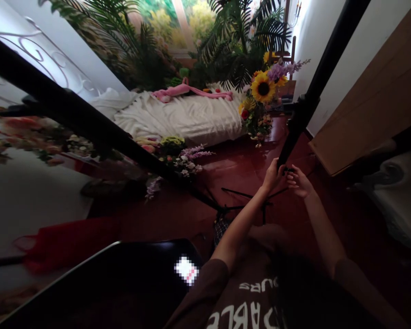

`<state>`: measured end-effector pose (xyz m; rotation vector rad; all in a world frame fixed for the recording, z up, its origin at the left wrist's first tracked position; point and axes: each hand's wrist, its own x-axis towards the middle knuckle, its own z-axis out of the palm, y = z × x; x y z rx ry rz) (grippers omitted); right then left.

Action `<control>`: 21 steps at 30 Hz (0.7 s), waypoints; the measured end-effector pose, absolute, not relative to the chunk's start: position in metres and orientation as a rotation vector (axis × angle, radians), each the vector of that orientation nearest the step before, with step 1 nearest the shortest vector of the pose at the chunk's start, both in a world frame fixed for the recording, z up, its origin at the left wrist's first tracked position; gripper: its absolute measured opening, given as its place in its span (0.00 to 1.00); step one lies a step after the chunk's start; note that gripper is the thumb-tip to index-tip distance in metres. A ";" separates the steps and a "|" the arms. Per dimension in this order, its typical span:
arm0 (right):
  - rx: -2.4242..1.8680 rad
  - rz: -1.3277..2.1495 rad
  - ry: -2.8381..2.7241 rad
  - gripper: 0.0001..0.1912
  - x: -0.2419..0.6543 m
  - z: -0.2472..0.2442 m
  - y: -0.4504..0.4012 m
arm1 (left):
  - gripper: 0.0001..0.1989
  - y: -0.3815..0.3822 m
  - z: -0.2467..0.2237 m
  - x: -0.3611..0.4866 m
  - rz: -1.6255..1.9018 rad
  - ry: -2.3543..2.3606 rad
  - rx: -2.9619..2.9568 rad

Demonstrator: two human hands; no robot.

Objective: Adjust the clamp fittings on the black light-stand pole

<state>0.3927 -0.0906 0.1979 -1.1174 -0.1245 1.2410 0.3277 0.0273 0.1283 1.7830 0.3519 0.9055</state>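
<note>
Gripping the black stand pole (296,123) near its lower end, your left hand (272,177) is closing around it, while your right hand (298,182) is curling its fingers (293,176) at a small black clamp (288,170) on the pole; firm hold or light touch, can't tell. You're standing over a red tile floor (233,171), facing a bed with white sheets (178,116). Floor is showing open between your hands and the bed. A wooden panel (366,96) is closing in the right side, and a second black pole (71,121) is cutting diagonally across the left, ending near the thin tripod legs (246,195) just below your hands. A dark screen (106,283) is filling the lower left edge, a red bag (68,242) is sitting beyond it, and a sunflower bouquet (260,98) is standing by the bed's corner. A pink plush toy (188,90) is lying on the bed.
</note>
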 end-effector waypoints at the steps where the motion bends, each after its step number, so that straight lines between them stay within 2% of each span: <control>1: -1.161 1.215 -0.117 0.22 0.394 0.195 -0.091 | 0.12 0.027 0.128 0.328 0.901 0.357 1.781; 7: -1.420 1.043 -0.219 0.22 0.410 0.181 -0.093 | 0.10 0.028 0.127 0.330 0.920 0.397 1.815; 11: -1.537 0.876 -0.589 0.23 0.422 0.182 -0.098 | 0.09 0.029 0.126 0.332 0.937 0.398 1.805; 18: -1.755 0.117 -1.043 0.11 0.419 0.170 -0.109 | 0.09 0.028 0.120 0.332 0.989 0.371 1.783; 21: -1.749 -0.126 -1.063 0.10 0.408 0.164 -0.112 | 0.09 0.028 0.118 0.332 0.976 0.367 1.783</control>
